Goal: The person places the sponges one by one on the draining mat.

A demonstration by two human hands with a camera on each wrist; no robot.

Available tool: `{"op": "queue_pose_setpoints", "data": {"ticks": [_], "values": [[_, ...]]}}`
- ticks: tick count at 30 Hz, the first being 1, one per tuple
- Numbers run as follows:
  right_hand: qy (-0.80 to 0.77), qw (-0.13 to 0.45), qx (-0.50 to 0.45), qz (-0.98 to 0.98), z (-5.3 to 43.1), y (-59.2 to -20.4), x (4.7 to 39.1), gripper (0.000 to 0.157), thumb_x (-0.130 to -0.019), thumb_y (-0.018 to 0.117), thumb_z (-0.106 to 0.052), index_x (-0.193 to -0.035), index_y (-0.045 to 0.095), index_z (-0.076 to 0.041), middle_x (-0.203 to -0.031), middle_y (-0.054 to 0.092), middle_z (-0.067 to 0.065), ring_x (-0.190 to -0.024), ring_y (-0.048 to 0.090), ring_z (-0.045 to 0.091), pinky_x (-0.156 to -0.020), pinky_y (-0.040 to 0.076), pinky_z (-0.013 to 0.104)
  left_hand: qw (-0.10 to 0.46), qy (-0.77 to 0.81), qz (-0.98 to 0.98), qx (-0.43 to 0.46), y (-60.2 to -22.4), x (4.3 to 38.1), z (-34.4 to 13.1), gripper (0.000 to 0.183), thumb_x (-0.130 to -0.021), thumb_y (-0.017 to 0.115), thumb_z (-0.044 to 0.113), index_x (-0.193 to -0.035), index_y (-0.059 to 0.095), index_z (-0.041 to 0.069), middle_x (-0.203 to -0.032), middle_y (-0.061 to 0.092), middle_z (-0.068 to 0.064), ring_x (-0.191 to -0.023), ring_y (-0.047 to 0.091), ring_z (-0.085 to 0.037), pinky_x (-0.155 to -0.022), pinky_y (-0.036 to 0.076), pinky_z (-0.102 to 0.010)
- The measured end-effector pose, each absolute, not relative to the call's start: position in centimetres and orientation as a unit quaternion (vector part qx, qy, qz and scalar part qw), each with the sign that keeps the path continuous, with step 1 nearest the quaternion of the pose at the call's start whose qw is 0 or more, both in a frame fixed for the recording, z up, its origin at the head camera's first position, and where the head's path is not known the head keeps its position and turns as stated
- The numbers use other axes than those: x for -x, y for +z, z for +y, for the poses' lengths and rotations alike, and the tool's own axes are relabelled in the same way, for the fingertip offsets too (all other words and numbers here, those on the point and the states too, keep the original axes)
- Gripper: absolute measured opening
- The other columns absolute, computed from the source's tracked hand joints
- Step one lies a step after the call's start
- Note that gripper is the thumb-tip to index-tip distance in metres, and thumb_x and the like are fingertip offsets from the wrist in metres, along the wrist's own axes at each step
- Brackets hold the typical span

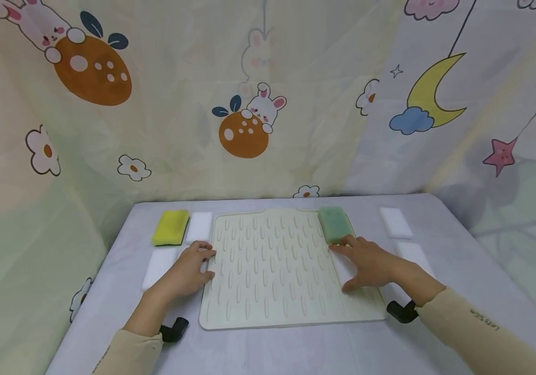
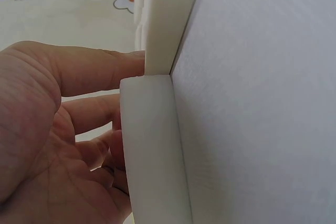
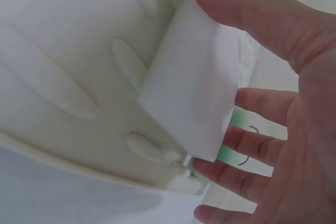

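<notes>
A cream mat [image 1: 272, 271] with raised oval ridges lies flat on the table. At its left edge, my left hand [image 1: 185, 273] touches the rim with loosely bent fingers. The left wrist view shows the thumb against the mat's side and the other fingers beside a white sponge block [image 2: 152, 150]. Over the mat's right side, my right hand [image 1: 372, 263] holds a white sponge block [image 3: 191, 77] between thumb and fingertips. That block rests on the ridges, partly hidden by the hand in the head view. Just beyond the fingertips, a green sponge [image 1: 335, 224] lies on the mat's far right corner.
Left of the mat are a yellow sponge [image 1: 171, 227] with a dark underside and white blocks, one [image 1: 199, 227] beside it and another [image 1: 159, 265] nearer. Two more white blocks, the farther one [image 1: 396, 223] unobstructed, lie to the right. A patterned curtain [image 1: 169, 130] hangs behind the table.
</notes>
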State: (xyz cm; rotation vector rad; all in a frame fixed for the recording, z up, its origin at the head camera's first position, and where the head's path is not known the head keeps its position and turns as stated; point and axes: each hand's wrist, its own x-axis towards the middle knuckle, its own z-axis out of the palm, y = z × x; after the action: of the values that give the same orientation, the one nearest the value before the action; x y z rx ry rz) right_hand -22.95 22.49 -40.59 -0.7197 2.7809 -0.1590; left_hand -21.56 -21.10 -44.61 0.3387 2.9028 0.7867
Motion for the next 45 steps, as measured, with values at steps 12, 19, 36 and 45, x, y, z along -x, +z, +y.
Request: {"op": "queue_pose_setpoints", "data": {"ticks": [12,19,36,45], "values": [[-0.061,0.121,0.254,0.958,23.1,-40.5,22.7,0.104,-0.065,0.08,-0.061,-0.151,0.035,-0.023,-0.138,0.041,0.004,-0.118,0.046,0.028,-0.092,0.044,0.048,0.058,0.263,0.957,-0.108,-44.6,21.5,-21.1,0.054,-0.084,0.072,0.015,-0.133,0.056,-0.001,-0.141,0.043,-0.009,-0.124,0.047,-0.027,-0.101,0.041,-0.046],[-0.058,0.116,0.254,0.958,23.2,-40.3,22.6,0.103,-0.064,0.081,-0.061,-0.15,0.036,-0.025,-0.138,0.041,0.005,-0.116,0.048,0.028,-0.089,0.045,0.048,0.061,0.266,0.956,-0.103,-44.4,21.3,-21.1,0.054,-0.084,0.071,0.014,-0.133,0.055,-0.002,-0.141,0.043,-0.009,-0.124,0.046,-0.027,-0.102,0.041,-0.047],[-0.067,0.114,0.232,0.964,26.2,-38.8,22.8,0.1,-0.066,0.082,-0.056,-0.149,0.036,-0.028,-0.141,0.04,0.006,-0.124,0.045,0.032,-0.092,0.044,0.054,0.065,0.263,0.957,-0.104,-44.6,21.5,-21.3,0.055,-0.085,0.071,0.016,-0.134,0.054,-0.001,-0.141,0.042,-0.008,-0.125,0.045,-0.027,-0.103,0.041,-0.047],[-0.076,0.104,0.227,0.965,29.1,-38.4,23.1,0.1,-0.067,0.083,-0.052,-0.15,0.036,-0.022,-0.141,0.039,0.012,-0.124,0.044,0.036,-0.088,0.046,0.054,0.066,0.266,0.956,-0.108,-44.6,21.6,-21.4,0.056,-0.085,0.071,0.016,-0.135,0.054,-0.002,-0.141,0.042,-0.01,-0.125,0.045,-0.028,-0.102,0.041,-0.048]]}}
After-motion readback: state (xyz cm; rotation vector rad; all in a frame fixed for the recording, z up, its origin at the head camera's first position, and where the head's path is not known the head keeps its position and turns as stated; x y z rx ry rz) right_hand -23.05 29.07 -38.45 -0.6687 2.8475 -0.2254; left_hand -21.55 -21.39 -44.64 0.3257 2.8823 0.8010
